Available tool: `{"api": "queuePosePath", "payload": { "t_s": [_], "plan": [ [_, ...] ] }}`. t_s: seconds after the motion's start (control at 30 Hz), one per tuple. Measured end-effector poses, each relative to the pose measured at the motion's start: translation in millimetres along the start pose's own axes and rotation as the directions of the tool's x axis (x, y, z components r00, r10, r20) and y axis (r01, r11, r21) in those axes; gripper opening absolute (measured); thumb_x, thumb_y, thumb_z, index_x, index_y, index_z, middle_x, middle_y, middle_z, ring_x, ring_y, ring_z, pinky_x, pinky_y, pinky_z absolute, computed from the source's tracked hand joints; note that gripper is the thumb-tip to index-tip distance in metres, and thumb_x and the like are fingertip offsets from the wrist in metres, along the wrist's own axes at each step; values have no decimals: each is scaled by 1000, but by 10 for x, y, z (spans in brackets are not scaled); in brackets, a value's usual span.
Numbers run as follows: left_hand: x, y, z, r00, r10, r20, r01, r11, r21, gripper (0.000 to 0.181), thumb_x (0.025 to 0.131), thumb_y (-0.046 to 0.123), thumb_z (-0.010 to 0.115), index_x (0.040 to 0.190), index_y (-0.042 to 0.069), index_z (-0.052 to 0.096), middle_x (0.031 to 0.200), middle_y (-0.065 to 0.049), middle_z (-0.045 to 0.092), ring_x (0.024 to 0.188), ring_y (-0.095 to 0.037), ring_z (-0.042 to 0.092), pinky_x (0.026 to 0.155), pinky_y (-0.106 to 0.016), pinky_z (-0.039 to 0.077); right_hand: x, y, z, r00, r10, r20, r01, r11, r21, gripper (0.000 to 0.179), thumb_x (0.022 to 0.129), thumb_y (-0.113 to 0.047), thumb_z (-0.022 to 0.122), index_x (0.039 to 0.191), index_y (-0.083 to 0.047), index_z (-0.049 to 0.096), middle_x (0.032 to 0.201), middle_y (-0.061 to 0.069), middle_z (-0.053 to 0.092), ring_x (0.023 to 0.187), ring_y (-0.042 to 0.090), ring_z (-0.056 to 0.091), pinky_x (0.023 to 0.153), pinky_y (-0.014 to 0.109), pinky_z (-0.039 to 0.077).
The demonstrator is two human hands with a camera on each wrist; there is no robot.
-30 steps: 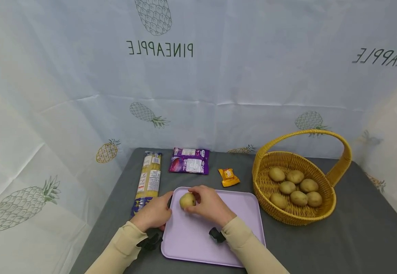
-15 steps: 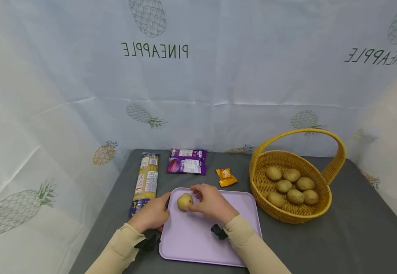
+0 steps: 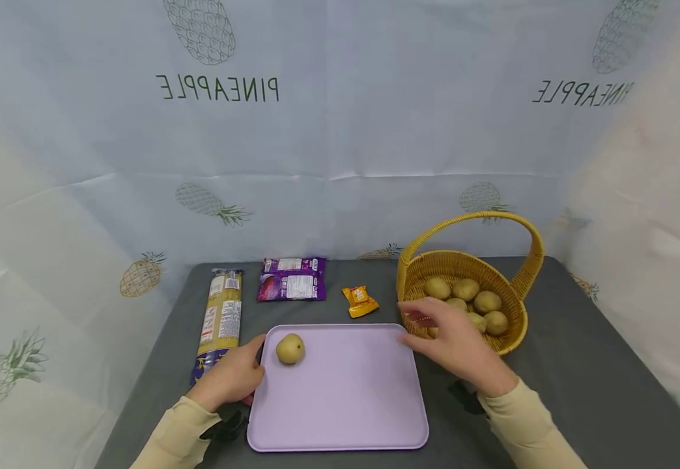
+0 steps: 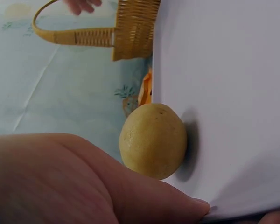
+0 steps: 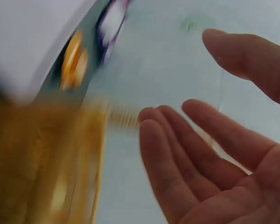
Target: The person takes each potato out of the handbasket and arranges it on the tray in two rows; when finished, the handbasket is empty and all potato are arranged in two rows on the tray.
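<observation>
Your left hand (image 3: 231,376) pinches the tray (image 3: 340,391) at nine o'clock, likely steadying it, potato (image 3: 290,349) at ten, as your loose, empty right hand (image 3: 457,342) hovers by the basket (image 3: 451,264) at two.

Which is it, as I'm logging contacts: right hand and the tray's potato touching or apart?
Apart. The head view shows bare tray between the right hand and the potato.

The hanging cloth (image 3: 375,130) bore PINEAPPLE twice, in mirror-reversed letters; print on the purple packet (image 3: 292,280), orange wrapper (image 3: 360,301) and long yellow pack (image 3: 221,312) was too small to read.
</observation>
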State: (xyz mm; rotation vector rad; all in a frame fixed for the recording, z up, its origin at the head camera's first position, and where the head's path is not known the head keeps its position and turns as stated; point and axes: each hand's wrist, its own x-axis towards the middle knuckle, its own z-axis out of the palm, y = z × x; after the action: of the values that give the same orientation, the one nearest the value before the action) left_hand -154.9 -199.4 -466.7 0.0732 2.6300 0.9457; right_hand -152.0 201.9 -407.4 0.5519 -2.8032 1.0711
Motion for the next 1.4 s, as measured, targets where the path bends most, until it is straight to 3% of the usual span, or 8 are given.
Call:
{"api": "queuePosePath", "payload": {
  "t_s": [0.23,0.47,0.6,0.7,0.87,1.17,1.33,1.4],
  "plan": [
    [-24,-48,-18,1000,3,-9,-3,1000,11,68,99,3,57,164,-5,37,75,-7,62,46,-19,63,46,-33,55,-290,662,-645,987,151,-44,-157,974,-166,53,96,-25,83,143,-5,67,135,20,72,114,40,75,91,53,64],
    [-34,-32,-53,1000,-8,1,8,1000,15,68,100,4,59,164,-5,36,77,-8,61,47,-20,63,47,-34,55,-319,1052,-839,968,245,46,-224,935,-277,57,97,-25,81,144,4,64,133,28,69,115,44,71,84,54,62],
    [-29,-10,-54,1000,-10,14,10,1000,12,69,101,4,59,164,-6,35,77,-8,60,48,-20,64,48,-34,56,-242,1107,-832,962,262,82,-223,919,-326,55,96,-20,80,141,7,65,129,28,71,110,43,72,81,53,62],
    [-14,1,-41,1000,-11,21,11,1000,11,69,101,4,58,165,-7,34,77,-8,60,49,-20,65,48,-35,56,-188,1116,-824,956,274,104,-220,905,-364,44,94,-16,80,131,6,70,115,24,73,92,34,72,70,45,58],
    [19,8,-18,999,-13,31,12,1000,6,69,102,5,58,166,-5,34,77,-9,60,49,-21,65,48,-35,57,-137,1135,-799,945,299,132,-225,888,-400,16,93,-11,78,105,-1,74,89,9,62,68,20,53,59,35,42],
    [18,13,-18,1000,-7,26,7,1000,21,69,102,6,59,166,-5,34,77,-8,59,49,-20,65,48,-35,56,-113,1147,-752,964,241,113,-172,888,-426,3,92,-4,71,94,-3,72,87,11,62,68,20,50,59,34,42],
    [13,5,-15,1000,-1,23,0,1000,28,69,102,6,58,166,-5,34,77,-8,59,48,-20,64,48,-35,55,-105,1150,-705,972,207,108,-142,891,-431,29,95,0,65,72,-15,56,73,3,46,65,18,40,59,33,33],
    [7,1,-17,1000,3,23,-4,1000,29,69,102,5,58,166,-5,34,76,-8,59,48,-20,63,48,-35,55,-104,1147,-694,973,207,106,-142,889,-435,33,95,0,65,70,-17,53,71,1,42,64,17,38,59,33,31]
  ]
}}
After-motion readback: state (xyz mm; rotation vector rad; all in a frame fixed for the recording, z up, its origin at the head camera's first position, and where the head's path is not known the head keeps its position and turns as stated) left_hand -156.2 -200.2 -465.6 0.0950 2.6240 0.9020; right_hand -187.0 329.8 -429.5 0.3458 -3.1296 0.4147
